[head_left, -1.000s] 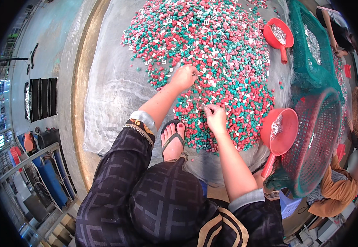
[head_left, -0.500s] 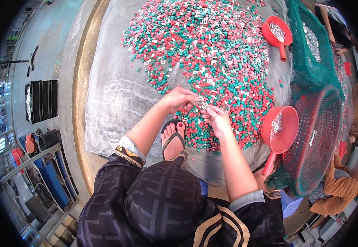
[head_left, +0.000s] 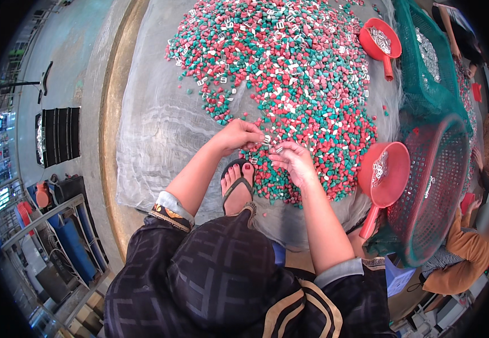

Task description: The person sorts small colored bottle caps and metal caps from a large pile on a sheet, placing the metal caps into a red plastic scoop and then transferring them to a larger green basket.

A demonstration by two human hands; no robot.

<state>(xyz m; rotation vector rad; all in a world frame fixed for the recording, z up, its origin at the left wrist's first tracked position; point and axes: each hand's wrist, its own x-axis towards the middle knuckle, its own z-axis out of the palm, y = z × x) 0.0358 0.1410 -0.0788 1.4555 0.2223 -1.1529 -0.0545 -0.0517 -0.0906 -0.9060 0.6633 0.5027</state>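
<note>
Workshop floor (head_left: pixel 81 62) seen left of the pile (head_left: pixel 317 107); a pale sheet (head_left: pixel 154 124) is spread under the pile. The pile is made up of small red, green and white stones, with silver pieces scattered among them. A silver piece (head_left: pixel 266 139) is pinched in the left hand (head_left: pixel 241 136) by thumb and fingertips, over the pile's near edge. A second piece (head_left: pixel 279 150) is gripped at the fingertips of the right hand (head_left: pixel 295 161), just beside, also over the near edge; its exact shape cannot be told. The near scoop (head_left: pixel 389 190) and far scoop (head_left: pixel 394 49), both red, are set right of the pile, each with silver pieces inside. Farther right of the pile, a green basket (head_left: pixel 424 101) and a tilted red basket (head_left: pixel 424 197) are placed. A sandalled foot (head_left: pixel 237 191) is planted at the pile's near-left edge.
</note>
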